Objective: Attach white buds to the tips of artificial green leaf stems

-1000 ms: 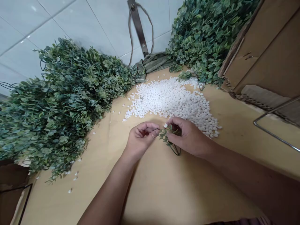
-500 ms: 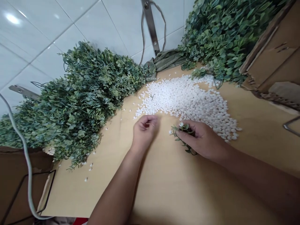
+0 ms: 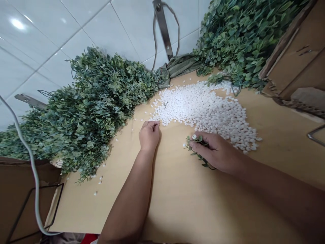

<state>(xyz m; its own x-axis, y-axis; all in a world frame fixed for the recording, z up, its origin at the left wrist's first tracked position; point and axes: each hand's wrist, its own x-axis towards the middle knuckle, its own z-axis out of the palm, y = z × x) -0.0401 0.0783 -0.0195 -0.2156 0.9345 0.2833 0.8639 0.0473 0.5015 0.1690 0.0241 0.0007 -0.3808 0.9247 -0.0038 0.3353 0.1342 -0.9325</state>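
My right hand [image 3: 215, 150] is closed around a sprig of artificial greenery [image 3: 203, 159], whose small leaves stick out past the thumb and below the palm. Small white pieces show at the sprig's tip, by my thumb and forefinger. At the near left edge of a spread of small white bead-like pieces [image 3: 185, 105], my left hand [image 3: 149, 135] has its thumb and fingertips pinched together on the tabletop. What lies between those fingertips, if anything, is too small to make out.
A big heap of leafy artificial greenery [image 3: 88, 108] covers the table's left side. Another leafy pile [image 3: 243, 44] stands back right, beside a cardboard box [image 3: 297, 51]. A pale cable [image 3: 27, 149] hangs at left. Stray white pieces dot the wooden tabletop [image 3: 182, 203].
My left hand has shifted left and slightly away from me, to the edge of the white pieces. The right hand stays nearly in place with the sprig.
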